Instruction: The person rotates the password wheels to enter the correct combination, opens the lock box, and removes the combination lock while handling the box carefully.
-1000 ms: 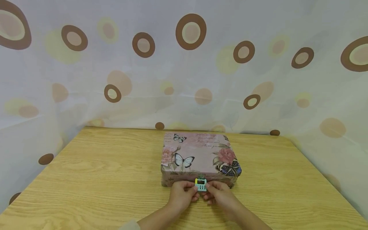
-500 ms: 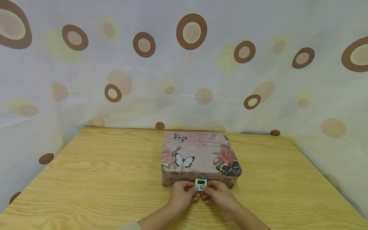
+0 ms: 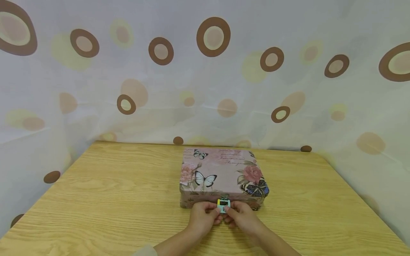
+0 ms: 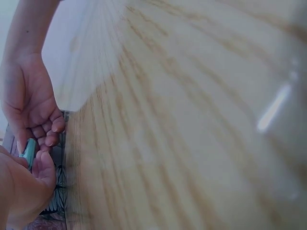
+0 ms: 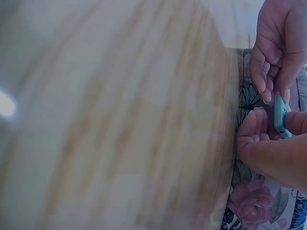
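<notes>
A small teal combination padlock with a yellow corner hangs at the front clasp of a pink box printed with butterflies and roses. My left hand pinches the lock's left side between thumb and fingers. From the right, my right hand grips it too, its thumb lying over the face with the number dials. That thumb covers part of the dials. In the right wrist view the padlock shows edge-on between both hands, in front of the box. The box lid is down.
The box stands on a wooden table, near its back edge. A pale curtain with brown and yellow circles surrounds the table at the back and sides.
My right thumb has moved left from the lock's right edge onto the dials, covering some of them. My left hand keeps its grip, and the box stays in place.
</notes>
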Demonstrator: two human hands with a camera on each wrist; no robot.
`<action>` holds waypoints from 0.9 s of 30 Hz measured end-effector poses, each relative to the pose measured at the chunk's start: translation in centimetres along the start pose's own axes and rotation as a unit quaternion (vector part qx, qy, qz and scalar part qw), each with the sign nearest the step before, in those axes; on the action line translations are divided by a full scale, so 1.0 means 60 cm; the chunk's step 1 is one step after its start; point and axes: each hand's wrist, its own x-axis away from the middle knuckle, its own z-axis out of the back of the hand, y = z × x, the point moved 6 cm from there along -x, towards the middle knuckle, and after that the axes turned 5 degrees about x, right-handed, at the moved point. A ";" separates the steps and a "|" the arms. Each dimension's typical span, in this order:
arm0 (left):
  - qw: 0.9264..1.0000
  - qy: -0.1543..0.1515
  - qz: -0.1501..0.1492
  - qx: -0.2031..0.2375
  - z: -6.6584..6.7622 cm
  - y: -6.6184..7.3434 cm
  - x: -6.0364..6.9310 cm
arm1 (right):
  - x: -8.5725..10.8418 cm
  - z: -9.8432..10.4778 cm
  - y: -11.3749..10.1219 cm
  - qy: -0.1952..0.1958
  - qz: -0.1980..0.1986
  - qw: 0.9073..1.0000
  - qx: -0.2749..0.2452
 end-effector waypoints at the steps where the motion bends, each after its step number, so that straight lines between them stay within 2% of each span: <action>1: 1.000 0.000 0.000 0.000 0.000 0.000 0.000 | 0.000 0.000 0.000 0.000 0.001 1.000 0.001; 12: 1.000 -0.005 0.001 -0.001 0.000 0.002 0.001 | -0.002 -0.002 0.003 -0.011 -0.001 1.000 -0.005; 17: 1.000 -0.006 -0.005 0.003 0.000 0.002 0.001 | 0.000 0.000 0.003 -0.018 -0.015 0.999 -0.032; 21: 1.000 -0.006 -0.006 0.007 0.000 0.002 0.001 | 0.002 0.004 0.005 -0.011 -0.030 0.998 -0.055; 27: 1.000 -0.007 0.002 0.009 0.001 0.001 0.001 | 0.002 0.007 0.009 -0.004 -0.034 0.998 -0.060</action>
